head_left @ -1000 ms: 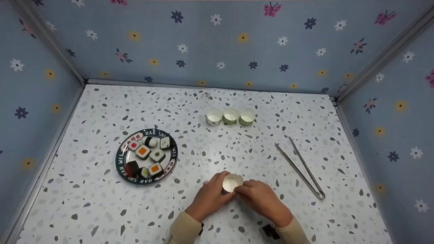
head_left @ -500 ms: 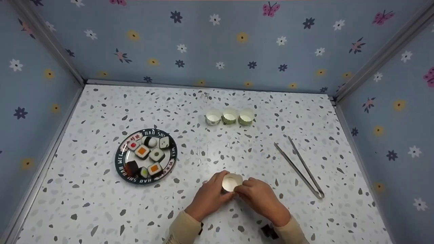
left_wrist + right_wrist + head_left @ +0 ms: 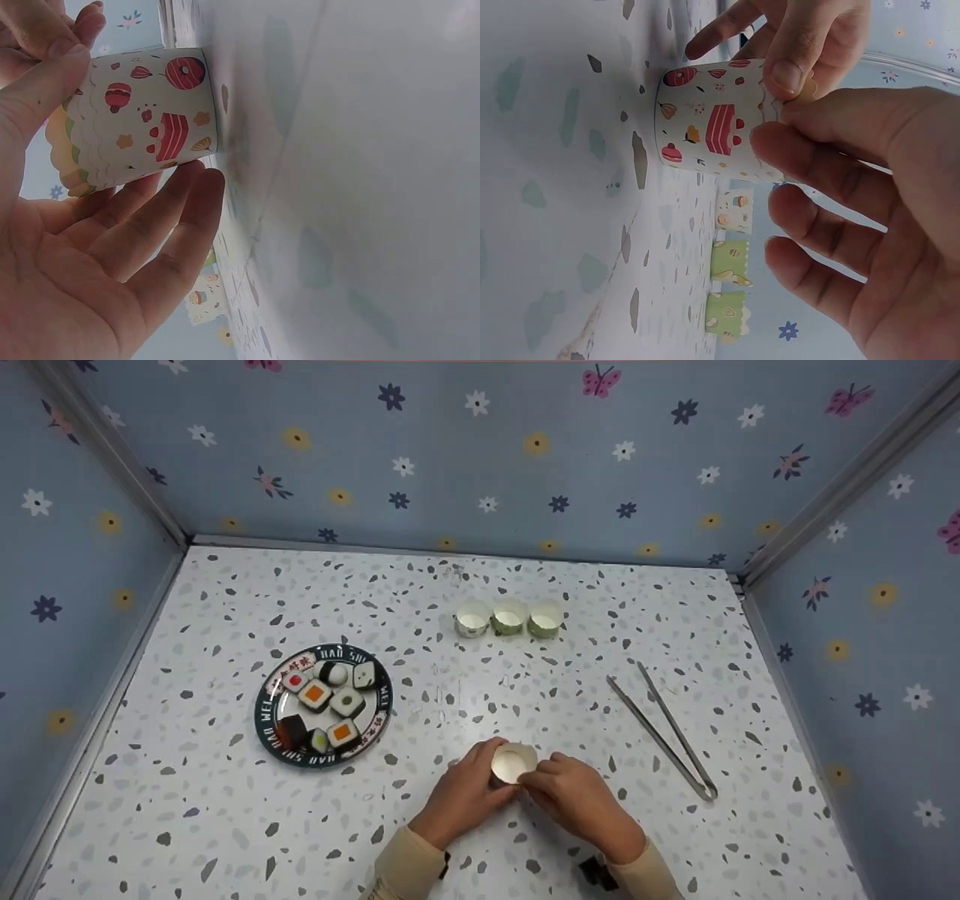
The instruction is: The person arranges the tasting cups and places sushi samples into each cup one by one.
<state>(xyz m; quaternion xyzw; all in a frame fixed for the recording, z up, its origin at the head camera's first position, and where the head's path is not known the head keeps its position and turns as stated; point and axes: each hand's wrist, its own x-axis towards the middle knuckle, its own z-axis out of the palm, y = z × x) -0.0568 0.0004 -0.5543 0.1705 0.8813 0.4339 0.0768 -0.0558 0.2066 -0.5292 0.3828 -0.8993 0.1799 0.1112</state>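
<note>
Between my two hands is a white paper baking cup (image 3: 511, 765), printed with red cake slices and sweets, with a scalloped rim. Its mouth faces up, and its base is at the tabletop in both wrist views. My left hand (image 3: 469, 787) holds the cup's left side, thumb near the rim and fingers around the wall (image 3: 161, 112). At the near right of the rim, my right hand (image 3: 574, 799) pinches the edge between thumb and index finger; its other fingers are loosely bent beside the cup (image 3: 712, 120).
Three similar cups, one white (image 3: 472, 620) and two green (image 3: 508, 619), stand in a row farther back. On the left is a dark-rimmed plate (image 3: 264, 716) of several sushi pieces (image 3: 348, 703). Metal tongs (image 3: 667, 739) lie on the right. Flowered walls (image 3: 450, 457) enclose the speckled table (image 3: 225, 825).
</note>
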